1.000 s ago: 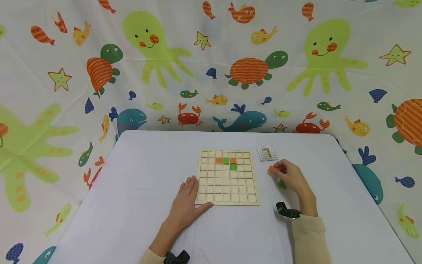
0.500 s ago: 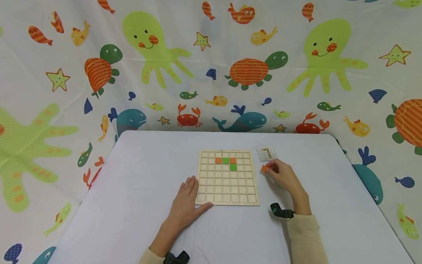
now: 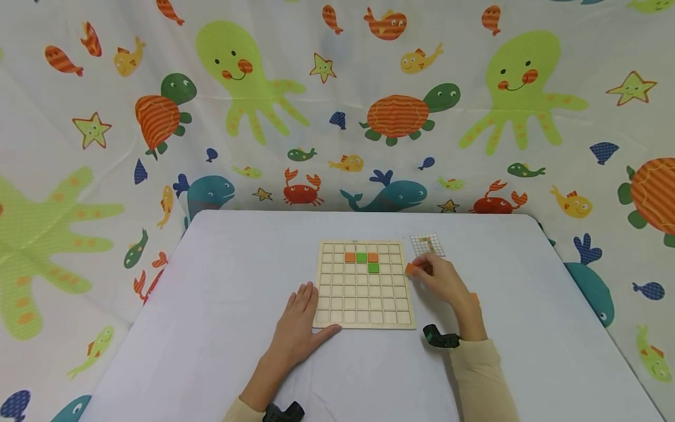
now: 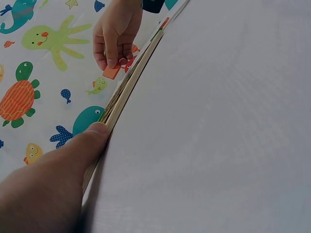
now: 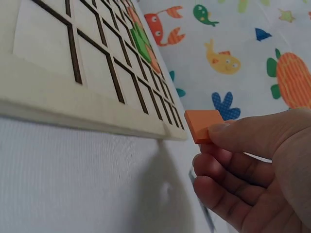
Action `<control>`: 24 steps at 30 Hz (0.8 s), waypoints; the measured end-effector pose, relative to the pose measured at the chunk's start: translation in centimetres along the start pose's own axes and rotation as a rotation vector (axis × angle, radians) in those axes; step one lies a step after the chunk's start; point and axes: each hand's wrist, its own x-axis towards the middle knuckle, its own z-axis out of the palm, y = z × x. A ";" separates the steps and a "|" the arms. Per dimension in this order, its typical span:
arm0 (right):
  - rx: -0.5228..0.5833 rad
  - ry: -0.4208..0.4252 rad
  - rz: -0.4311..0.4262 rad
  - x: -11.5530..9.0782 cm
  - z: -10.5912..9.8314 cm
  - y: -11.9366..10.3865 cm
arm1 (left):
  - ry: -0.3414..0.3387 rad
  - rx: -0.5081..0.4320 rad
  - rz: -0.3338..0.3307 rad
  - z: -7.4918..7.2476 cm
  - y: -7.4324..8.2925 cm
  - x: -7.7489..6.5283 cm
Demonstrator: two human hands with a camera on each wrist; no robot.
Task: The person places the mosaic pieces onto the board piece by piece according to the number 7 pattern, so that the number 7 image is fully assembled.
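Note:
An orange square tile [image 5: 201, 124] is pinched between the thumb and fingers of my right hand [image 3: 440, 280], just off the right edge of the wooden grid board [image 3: 364, 299]. On the board, a row holds an orange tile [image 3: 350, 257], a green tile [image 3: 361, 257] and another orange tile [image 3: 373, 257]. Directly below the last one lies a second green tile [image 3: 373, 268]. My left hand [image 3: 297, 328] rests along the board's lower left corner, its fingers straight at the left side and its thumb [image 4: 90, 141] against the front edge.
A small pattern card [image 3: 426, 243] with a printed grid lies beyond my right hand. Another orange piece [image 3: 475, 299] peeks out from behind the right wrist. A white cloth covers the table [image 3: 221, 281], and a sea-animal curtain [image 3: 316, 117] hangs behind it.
My right hand has carried the orange tile left, up to the board's right edge. An orange piece behind the wrist has come into sight. The left hand has stayed in place.

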 end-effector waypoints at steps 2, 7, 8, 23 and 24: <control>0.004 -0.007 0.001 0.1 0.2 -0.3 | 0.004 -0.009 0.000 0.0 0.0 0.0; 0.030 -0.031 -0.008 0.4 0.6 -1.1 | 0.013 -0.011 0.000 0.0 0.0 0.0; 0.036 -0.036 -0.011 0.5 0.7 -1.3 | 0.013 -0.009 0.001 0.0 0.1 0.0; 0.038 -0.054 -0.114 0.7 2.6 -2.1 | 0.016 -0.002 0.001 -0.1 0.1 -0.1; 0.036 -0.055 -0.122 0.8 2.7 -2.2 | 0.017 0.001 0.002 -0.1 0.1 -0.1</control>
